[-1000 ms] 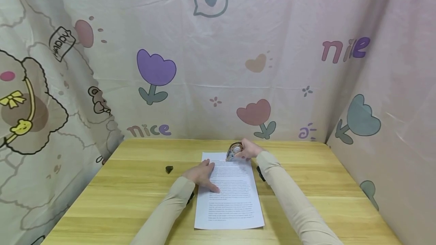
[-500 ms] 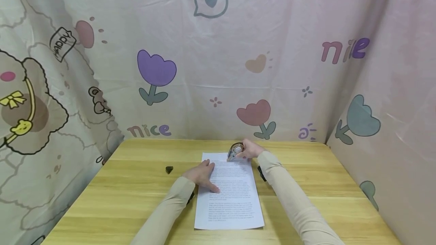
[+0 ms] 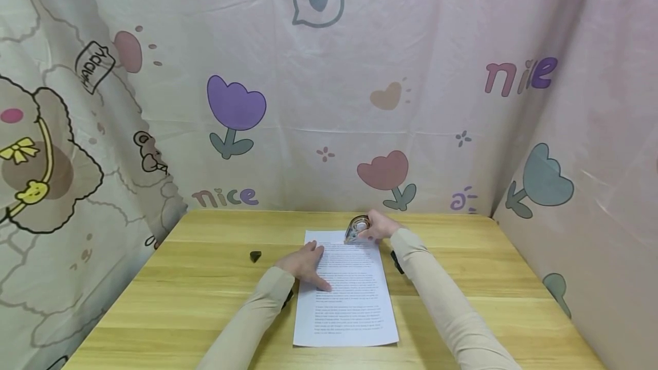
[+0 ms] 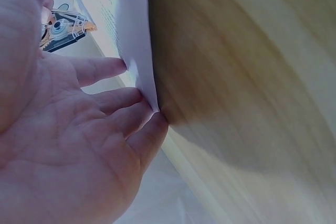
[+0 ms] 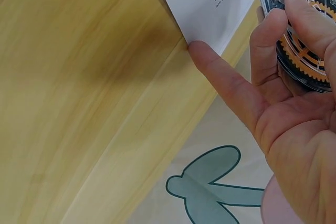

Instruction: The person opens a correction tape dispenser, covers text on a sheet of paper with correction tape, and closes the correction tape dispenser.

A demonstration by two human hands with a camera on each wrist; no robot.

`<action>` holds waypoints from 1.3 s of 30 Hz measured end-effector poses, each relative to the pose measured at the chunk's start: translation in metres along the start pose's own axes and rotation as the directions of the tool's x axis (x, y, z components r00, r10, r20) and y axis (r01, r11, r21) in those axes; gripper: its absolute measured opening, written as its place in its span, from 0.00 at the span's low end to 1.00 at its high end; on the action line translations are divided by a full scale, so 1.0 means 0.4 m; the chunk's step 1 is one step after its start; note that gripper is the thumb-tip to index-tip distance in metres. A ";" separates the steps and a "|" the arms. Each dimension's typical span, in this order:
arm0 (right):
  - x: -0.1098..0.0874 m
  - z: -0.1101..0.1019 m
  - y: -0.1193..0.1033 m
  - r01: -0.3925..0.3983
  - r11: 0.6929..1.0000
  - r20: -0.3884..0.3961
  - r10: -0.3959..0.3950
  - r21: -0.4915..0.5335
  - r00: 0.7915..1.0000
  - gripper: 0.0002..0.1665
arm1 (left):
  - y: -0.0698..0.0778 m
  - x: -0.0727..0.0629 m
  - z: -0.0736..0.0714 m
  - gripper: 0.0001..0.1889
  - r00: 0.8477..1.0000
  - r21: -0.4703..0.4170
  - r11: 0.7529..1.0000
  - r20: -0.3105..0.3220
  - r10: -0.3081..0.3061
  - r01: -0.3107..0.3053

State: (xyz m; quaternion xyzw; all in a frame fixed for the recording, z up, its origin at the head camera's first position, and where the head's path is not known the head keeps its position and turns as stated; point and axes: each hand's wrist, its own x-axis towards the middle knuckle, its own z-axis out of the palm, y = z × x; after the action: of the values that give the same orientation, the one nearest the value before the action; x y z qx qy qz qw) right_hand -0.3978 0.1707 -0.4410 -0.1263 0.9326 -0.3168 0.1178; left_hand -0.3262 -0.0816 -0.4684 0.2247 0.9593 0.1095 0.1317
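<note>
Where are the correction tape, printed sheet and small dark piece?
Correction tape [image 3: 356,228]: head view, middle of its rounded case.
Printed sheet [image 3: 348,296]: head view, printed face, a little below its middle.
Small dark piece [image 3: 255,256]: head view, middle of its upper surface.

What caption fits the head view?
Left hand on the page, right hand holding correction tape near the top edge.
</note>
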 end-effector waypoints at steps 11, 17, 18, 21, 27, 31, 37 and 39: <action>-0.001 -0.006 0.005 -0.021 1.000 0.000 0.021 -0.013 1.000 0.10 | 0.000 0.000 -0.001 0.62 1.000 -0.015 1.000 0.008 -0.011 0.011; -0.005 -0.006 0.012 -0.011 1.000 0.001 0.011 -0.014 1.000 0.10 | 0.000 0.002 0.002 0.61 1.000 -0.014 1.000 0.013 -0.012 0.012; -0.006 -0.006 0.013 -0.010 1.000 0.001 0.010 -0.012 1.000 0.10 | 0.000 0.002 0.002 0.62 1.000 -0.015 1.000 0.013 -0.011 0.011; -0.007 -0.007 0.015 -0.006 1.000 -0.002 0.006 -0.013 1.000 0.09 | -0.001 -0.001 0.001 0.61 1.000 -0.021 1.000 0.006 -0.002 0.002; -0.010 -0.008 0.016 -0.009 1.000 -0.016 0.009 -0.008 1.000 0.11 | -0.001 -0.002 -0.001 0.62 1.000 -0.027 1.000 -0.002 0.001 -0.001; -0.011 -0.007 0.016 -0.017 1.000 -0.026 0.017 -0.009 1.000 0.12 | -0.001 0.000 0.000 0.62 1.000 -0.027 1.000 -0.003 -0.004 0.004; -0.013 -0.006 0.020 -0.009 1.000 -0.037 0.009 -0.008 0.999 0.13 | 0.000 0.000 0.001 0.62 1.000 -0.022 1.000 0.001 -0.007 0.007; -0.013 -0.006 0.024 -0.002 1.000 -0.040 0.002 -0.008 0.999 0.12 | 0.000 -0.001 0.000 0.62 1.000 -0.024 1.000 0.003 -0.012 0.012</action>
State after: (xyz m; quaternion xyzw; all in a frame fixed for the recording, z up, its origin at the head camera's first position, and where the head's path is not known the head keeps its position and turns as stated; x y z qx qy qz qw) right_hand -0.3952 0.1808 -0.4444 -0.1193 0.9362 -0.3154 0.0990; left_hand -0.3258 -0.0816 -0.4685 0.2175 0.9590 0.1200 0.1366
